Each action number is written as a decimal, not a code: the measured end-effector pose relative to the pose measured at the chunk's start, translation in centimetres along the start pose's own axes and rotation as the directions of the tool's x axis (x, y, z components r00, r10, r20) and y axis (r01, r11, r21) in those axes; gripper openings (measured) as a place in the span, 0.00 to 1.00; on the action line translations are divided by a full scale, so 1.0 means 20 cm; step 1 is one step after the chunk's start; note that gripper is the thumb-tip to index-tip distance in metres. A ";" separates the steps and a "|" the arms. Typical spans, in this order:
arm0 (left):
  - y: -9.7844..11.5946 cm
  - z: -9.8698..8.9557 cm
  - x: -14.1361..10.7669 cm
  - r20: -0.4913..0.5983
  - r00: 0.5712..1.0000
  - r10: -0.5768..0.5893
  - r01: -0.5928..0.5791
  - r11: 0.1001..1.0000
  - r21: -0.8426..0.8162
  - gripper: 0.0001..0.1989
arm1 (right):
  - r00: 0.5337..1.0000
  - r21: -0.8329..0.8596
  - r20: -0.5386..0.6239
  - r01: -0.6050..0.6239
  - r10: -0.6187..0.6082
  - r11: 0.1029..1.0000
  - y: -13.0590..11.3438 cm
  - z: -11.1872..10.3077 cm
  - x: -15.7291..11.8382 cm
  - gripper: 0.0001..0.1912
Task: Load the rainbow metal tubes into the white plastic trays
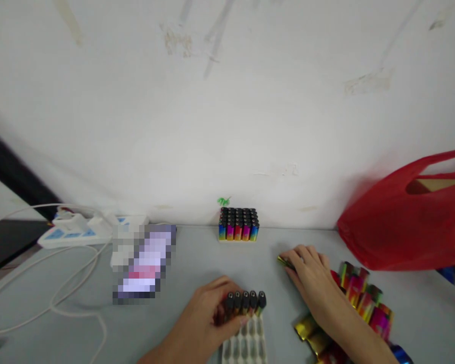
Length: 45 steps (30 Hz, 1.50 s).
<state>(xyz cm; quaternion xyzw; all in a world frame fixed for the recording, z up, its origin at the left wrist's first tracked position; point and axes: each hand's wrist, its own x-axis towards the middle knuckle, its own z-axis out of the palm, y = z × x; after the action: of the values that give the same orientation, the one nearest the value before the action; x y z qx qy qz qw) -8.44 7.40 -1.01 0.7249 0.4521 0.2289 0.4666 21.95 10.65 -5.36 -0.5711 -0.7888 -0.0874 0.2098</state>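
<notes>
In front of me is a pale tray (244,349) with rows of small hollows. A row of black-topped lighters (245,302) stands upright at its far end. My left hand (208,313) is closed around that row, thumb on the near side and fingers behind. Out to the right, my right hand (307,268) pinches a shiny gold piece (285,262), probably a lighter; mostly the fingers cover it. Under and beside the right forearm lies a pile of shiny multicoloured lighters (364,298), some showing gold ends (307,327).
A full block of rainbow-coloured lighters (238,231) stands against the wall. To the right sits a red bag (398,227). On the left are a white power strip (76,235), a blurred-out phone (147,265) and loose white cables (55,303).
</notes>
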 end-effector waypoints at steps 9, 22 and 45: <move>0.00 0.00 0.00 -0.014 1.000 -0.004 0.004 1.000 -0.004 0.10 | 0.984 0.406 0.154 -0.150 0.095 0.901 -0.19 -0.21 0.01 0.13; -0.01 -0.01 0.00 -0.134 0.989 -0.055 0.062 0.997 0.045 0.08 | 0.853 0.828 0.403 -0.494 0.331 0.265 -0.35 -0.36 0.08 0.26; 0.05 -0.04 -0.02 -0.184 0.983 0.026 0.023 0.966 0.259 0.12 | 0.850 0.828 0.523 -0.524 0.060 0.200 -0.42 -0.39 0.02 0.24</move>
<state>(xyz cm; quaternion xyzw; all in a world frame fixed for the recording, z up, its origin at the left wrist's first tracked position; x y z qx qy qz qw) -8.74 7.30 0.29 0.7556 0.5191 0.2348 0.3232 15.74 5.22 2.70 -0.4725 -0.5736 0.5599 0.3664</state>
